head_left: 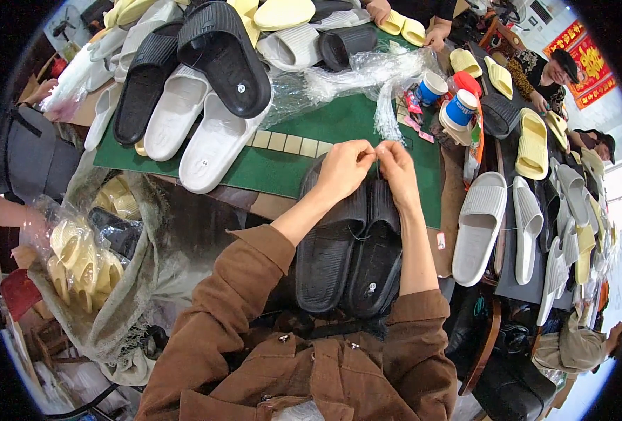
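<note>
My left hand (346, 167) and my right hand (399, 174) meet fingertip to fingertip above a pair of black slide sandals (325, 263). Both are closed in a pinch; whatever is between the fingers is too small to make out. The sandals stand side by side at the table's near edge, toes away from me, and the right one is turned a little on its side. A thin loop of line shows between their straps. Just beyond my right hand hangs a bundle of thin clear-white strands (388, 116), beside crumpled clear plastic bags (328, 84).
Black, white and yellow slides pile up on the green tabletop (269, 168) at left. Tubs (458, 109) stand at right, near a white slide (479, 228) and many others. A sack (150, 245) with bagged yellow slides (86, 259) hangs lower left. Other people work around the table.
</note>
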Demonstrator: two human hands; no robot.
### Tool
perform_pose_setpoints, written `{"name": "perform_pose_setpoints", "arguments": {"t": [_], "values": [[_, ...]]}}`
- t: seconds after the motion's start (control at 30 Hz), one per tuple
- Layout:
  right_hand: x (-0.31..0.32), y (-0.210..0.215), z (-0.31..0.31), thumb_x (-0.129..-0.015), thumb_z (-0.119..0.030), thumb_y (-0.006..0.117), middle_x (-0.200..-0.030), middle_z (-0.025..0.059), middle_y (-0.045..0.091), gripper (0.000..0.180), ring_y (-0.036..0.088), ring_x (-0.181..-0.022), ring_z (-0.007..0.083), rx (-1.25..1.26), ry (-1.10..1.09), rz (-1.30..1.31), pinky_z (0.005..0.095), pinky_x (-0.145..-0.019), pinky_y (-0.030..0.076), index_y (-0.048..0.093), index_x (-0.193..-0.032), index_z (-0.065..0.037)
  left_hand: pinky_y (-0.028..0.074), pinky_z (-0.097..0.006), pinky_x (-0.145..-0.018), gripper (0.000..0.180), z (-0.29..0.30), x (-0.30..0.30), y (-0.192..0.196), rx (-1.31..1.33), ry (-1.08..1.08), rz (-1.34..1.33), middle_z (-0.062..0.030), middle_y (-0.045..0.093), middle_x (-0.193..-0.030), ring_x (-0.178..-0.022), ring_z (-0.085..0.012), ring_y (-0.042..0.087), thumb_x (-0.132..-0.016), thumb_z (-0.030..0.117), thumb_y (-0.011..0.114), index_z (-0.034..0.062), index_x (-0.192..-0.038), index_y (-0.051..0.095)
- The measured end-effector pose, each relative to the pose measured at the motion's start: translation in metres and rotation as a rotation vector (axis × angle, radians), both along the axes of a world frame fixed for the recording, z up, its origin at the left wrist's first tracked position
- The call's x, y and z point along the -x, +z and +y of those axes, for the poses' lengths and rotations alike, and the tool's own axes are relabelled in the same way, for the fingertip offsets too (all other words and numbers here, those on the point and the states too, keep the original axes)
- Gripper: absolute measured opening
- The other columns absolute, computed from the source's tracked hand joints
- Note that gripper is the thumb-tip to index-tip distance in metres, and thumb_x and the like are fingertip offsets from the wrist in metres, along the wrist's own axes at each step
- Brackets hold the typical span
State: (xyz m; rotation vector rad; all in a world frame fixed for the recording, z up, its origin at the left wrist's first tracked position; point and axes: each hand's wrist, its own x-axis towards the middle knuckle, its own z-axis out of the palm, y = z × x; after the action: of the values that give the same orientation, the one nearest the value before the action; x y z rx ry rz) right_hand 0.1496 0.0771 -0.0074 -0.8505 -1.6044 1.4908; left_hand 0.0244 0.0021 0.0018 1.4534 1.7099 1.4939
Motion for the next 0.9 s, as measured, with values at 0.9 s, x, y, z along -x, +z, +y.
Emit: {"name": "perform_pose_setpoints", "arguments": {"t": [0.9], "values": [[-0.005, 0.019, -0.008, -0.092, -0.01, 0.05, -0.089, -0.0012, 0.059, 0.016, 0.048, -0.074, 0.006, -0.035, -0.042, 0.052, 0.02, -0.066, 0.037, 0.057, -0.105, -0.004, 0.045, -0.028, -0.056, 0.017, 0.0, 0.003, 0.001, 0.031, 0.027, -0.124, -0.0067, 0.062, -0.065, -0.059, -0.0119, 0.058, -0.09, 0.012, 0.054, -0.0007, -0.088, 0.065]]}}
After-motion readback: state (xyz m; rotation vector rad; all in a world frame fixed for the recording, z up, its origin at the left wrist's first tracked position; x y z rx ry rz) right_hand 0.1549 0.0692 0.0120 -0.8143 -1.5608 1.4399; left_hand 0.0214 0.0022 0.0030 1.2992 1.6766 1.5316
